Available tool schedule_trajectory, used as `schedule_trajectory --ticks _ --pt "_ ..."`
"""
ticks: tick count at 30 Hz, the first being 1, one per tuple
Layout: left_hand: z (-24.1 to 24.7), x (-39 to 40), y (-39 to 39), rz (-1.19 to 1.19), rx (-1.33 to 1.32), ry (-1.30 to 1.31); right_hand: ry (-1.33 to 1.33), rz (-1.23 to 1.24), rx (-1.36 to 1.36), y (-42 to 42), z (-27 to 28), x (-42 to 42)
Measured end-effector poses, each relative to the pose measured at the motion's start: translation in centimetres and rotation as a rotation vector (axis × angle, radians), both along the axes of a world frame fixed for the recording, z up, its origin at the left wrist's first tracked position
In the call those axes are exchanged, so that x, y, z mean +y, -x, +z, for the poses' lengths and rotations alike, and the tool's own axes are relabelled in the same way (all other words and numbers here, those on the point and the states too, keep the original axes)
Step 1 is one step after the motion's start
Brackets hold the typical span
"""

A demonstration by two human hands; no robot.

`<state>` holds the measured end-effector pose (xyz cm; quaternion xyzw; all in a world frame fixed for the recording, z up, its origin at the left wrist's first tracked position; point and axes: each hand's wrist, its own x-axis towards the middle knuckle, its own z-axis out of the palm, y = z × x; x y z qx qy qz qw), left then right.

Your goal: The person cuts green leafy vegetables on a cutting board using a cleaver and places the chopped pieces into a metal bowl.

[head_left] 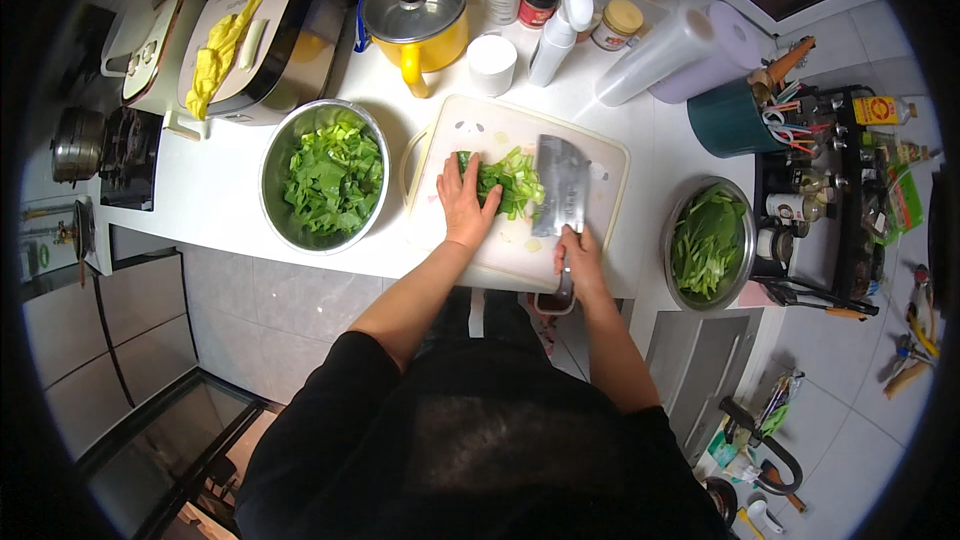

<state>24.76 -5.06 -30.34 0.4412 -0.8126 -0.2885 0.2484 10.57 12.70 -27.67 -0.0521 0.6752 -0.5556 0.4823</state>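
A heap of cut leafy greens (pixel 511 184) lies on a pale cutting board (pixel 465 124) with a printed panda face. My left hand (pixel 465 199) presses over the left side of the heap and holds it, with leaf showing around the fingers. In my right hand (pixel 581 261) is the handle of a cleaver (pixel 561 184). Its broad metal blade is just right of the cut stems, over the board. A steel bowl (pixel 267 180) left of the board contains chopped greens (pixel 334 184). To the right, another metal bowl (pixel 672 281) contains longer, uncut-looking greens (pixel 709 240).
Behind the board stand a yellow pot (pixel 416 22) with a glass lid, a white tub (pixel 491 64), a spray bottle (pixel 555 37) and several jars. An appliance (pixel 277 37) with a yellow cloth (pixel 221 56) is at left. A green utensil holder (pixel 727 120) and bottle rack (pixel 814 187) stand right.
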Motion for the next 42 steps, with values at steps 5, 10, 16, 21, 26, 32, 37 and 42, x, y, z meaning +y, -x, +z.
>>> schedule_trajectory --ticks 5,10,16,21,26,32,37,42 --pt "0.8 -0.4 2.2 -0.052 0.022 -0.008 0.028 0.115 -0.083 -4.1 -0.3 -3.6" --pt "1.2 -0.6 1.7 0.040 0.214 -0.129 0.070 0.199 -0.094 -6.4 2.0 -5.5" --pt "8.8 -4.2 -1.0 0.101 0.326 0.007 0.193 0.269 0.010 -9.0 8.0 -9.3" --pt "13.7 -10.2 -8.6 0.296 0.347 0.241 0.228 0.593 0.119 -13.2 13.5 -16.3" --pt "8.4 -14.6 -16.6 0.512 -0.359 0.095 0.196 0.566 0.283 -16.7 12.1 -19.5" --pt "11.9 -12.6 -14.7 0.247 0.088 0.114 0.178 0.610 0.069 -17.2 13.9 -20.1" --pt "5.8 -15.7 -20.6 0.515 -0.323 0.372 0.211 0.733 0.183 -16.3 13.9 -17.3" --pt "10.6 -14.6 -16.5 0.301 -0.159 0.402 0.155 0.401 0.109 -11.0 11.0 -10.8"
